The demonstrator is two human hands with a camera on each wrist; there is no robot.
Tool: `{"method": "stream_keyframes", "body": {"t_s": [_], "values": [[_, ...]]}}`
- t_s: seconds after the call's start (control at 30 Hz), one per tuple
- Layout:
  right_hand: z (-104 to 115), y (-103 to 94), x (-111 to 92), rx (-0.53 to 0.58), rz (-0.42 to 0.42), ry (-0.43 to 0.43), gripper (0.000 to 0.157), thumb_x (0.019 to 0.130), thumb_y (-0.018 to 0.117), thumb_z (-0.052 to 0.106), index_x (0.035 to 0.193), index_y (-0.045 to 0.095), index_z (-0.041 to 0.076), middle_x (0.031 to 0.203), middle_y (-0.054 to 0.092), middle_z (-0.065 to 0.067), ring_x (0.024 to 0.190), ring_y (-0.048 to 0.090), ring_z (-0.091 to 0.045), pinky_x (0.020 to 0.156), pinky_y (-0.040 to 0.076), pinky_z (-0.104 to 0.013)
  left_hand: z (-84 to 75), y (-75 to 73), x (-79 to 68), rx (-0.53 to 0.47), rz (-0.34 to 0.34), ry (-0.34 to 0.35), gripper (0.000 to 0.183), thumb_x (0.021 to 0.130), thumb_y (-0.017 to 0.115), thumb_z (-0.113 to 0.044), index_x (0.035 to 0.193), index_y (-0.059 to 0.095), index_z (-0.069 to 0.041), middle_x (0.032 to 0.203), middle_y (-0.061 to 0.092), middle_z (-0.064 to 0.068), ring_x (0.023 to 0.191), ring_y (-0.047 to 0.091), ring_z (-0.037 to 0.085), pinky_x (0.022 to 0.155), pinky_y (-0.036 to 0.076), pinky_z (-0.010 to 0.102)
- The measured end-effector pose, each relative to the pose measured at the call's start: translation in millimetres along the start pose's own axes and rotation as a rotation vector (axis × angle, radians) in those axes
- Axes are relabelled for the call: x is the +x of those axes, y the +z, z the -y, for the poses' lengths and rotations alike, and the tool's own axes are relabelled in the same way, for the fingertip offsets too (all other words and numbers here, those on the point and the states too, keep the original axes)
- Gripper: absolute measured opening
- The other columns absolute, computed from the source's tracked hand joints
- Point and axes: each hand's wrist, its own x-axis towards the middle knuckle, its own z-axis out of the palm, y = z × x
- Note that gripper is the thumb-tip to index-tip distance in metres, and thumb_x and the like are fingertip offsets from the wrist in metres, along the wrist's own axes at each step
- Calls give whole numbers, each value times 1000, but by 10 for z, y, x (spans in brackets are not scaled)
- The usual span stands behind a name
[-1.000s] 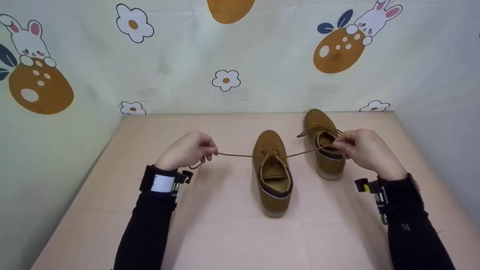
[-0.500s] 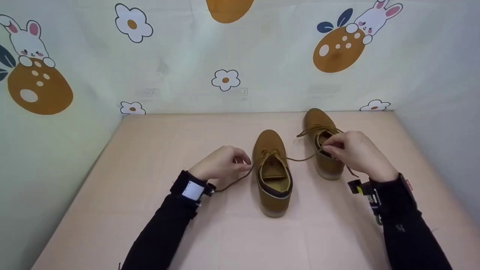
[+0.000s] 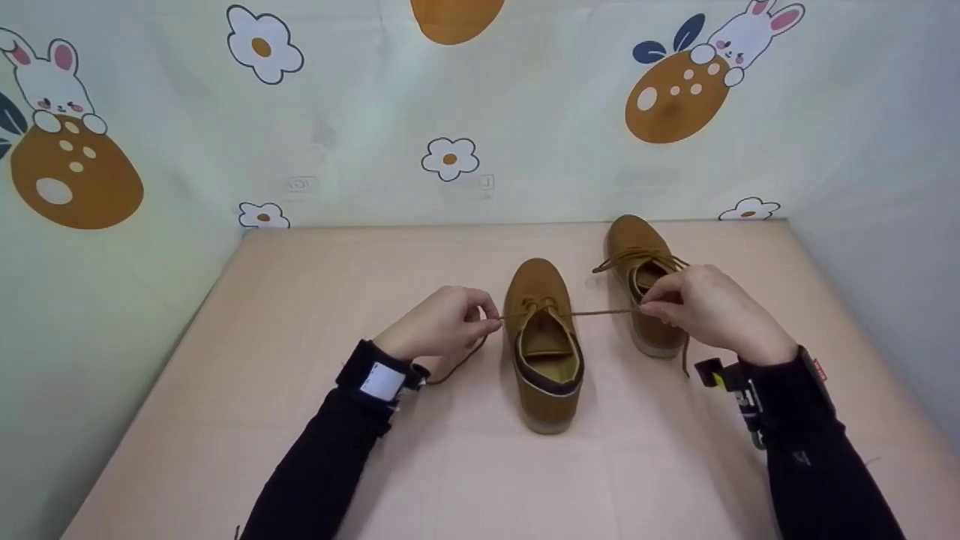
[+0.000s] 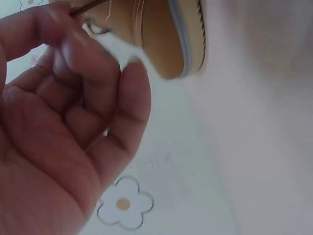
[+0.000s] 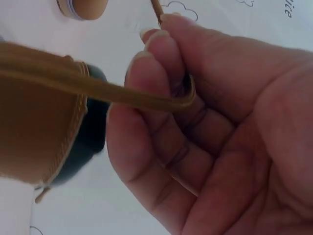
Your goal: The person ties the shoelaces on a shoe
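Note:
A brown lace-up shoe (image 3: 550, 412) stands on the table, toe pointing away from me. Its two lace ends run out to either side. Close to the shoe's left side, my left hand (image 3: 439, 324) pinches one lace end between thumb and fingertips; the loose tail hangs below the hand. On the other side my right hand (image 3: 716, 311) pinches the other shoelace (image 3: 604, 313), which is stretched nearly straight from the shoe. In the right wrist view that lace's tail (image 5: 132, 98) bends over the curled fingers. The left wrist view shows only a short bit of lace (image 4: 88, 6).
A second brown shoe (image 3: 628, 234) stands behind to the right, its laces (image 3: 634, 259) lying looped across the top. The right hand partly covers it. A patterned cloth wall (image 3: 360, 150) closes off the back of the pinkish table (image 3: 495, 487).
My left hand has moved right, close to the shoe, with its lace slackening. The right hand has shifted slightly left and lower; its lace sagged, then straightened again. Both shoes stay put.

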Motion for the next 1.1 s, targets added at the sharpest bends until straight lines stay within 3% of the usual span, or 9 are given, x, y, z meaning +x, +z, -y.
{"method": "stream_keyframes", "body": {"t_s": [0.13,0.27,0.43,0.57,0.67,0.77,0.9,1.0,1.1], "values": [[-83,-125,-68,-30,-36,31,6,92,72,12,88,76,8,74,67,1,62,53,-14,57,44,-31,-22,-164,-85,-30,50,-37,11,98,62,-10,88,65,-7,59,63,1,48,61,21,52,50,27],[-159,-222,-121,-58,-53,59,5,91,72,12,87,75,10,71,65,2,61,52,-15,56,42,-30,-62,-281,-162,-20,88,-79,13,96,63,-5,84,67,-6,66,69,4,55,67,21,56,55,30],[-201,-272,-150,-75,-48,71,5,92,71,12,88,75,10,68,61,3,60,52,-15,54,41,-29,-98,-346,-214,14,101,-117,12,95,64,-5,84,69,-5,68,69,4,56,68,19,60,56,30],[-214,-284,-155,-47,-37,76,6,93,70,12,91,75,9,69,62,3,61,53,-16,55,42,-29,-72,-334,-203,-27,82,-161,10,99,60,-7,90,64,-5,71,71,8,57,69,25,63,57,34],[-214,-291,-158,-18,-18,74,6,94,69,12,93,74,8,72,63,3,63,55,-16,56,44,-29,-43,-291,-139,-99,15,-179,9,101,56,-11,95,60,-5,83,74,8,66,72,28,70,57,37],[-206,-302,-163,-3,7,70,7,94,68,12,94,74,8,74,65,3,65,56,-16,57,46,-29,-54,-241,-28,-181,-136,-169,12,101,59,-17,97,60,-6,93,75,4,79,73,23,77,55,36],[-178,-314,-164,-4,20,66,8,95,68,12,95,74,7,76,66,3,65,56,-17,57,46,-29,-169,-192,213,-441,-335,-102,15,94,70,-15,93,61,-4,99,74,10,89,72,24,85,53,33],[-150,-313,-165,1,13,61,8,94,68,12,94,74,7,75,67,3,65,57,-16,58,46,-29,-342,-194,456,-638,-390,-43,12,91,72,-5,91,60,0,102,73,15,88,72,28,88,54,33],[-130,-305,-170,11,6,50,8,94,69,13,94,74,7,76,67,4,65,57,-15,58,46,-28,-566,-235,709,-681,-369,-20,10,91,70,1,91,60,1,100,73,15,85,72,26,85,55,31]]}}
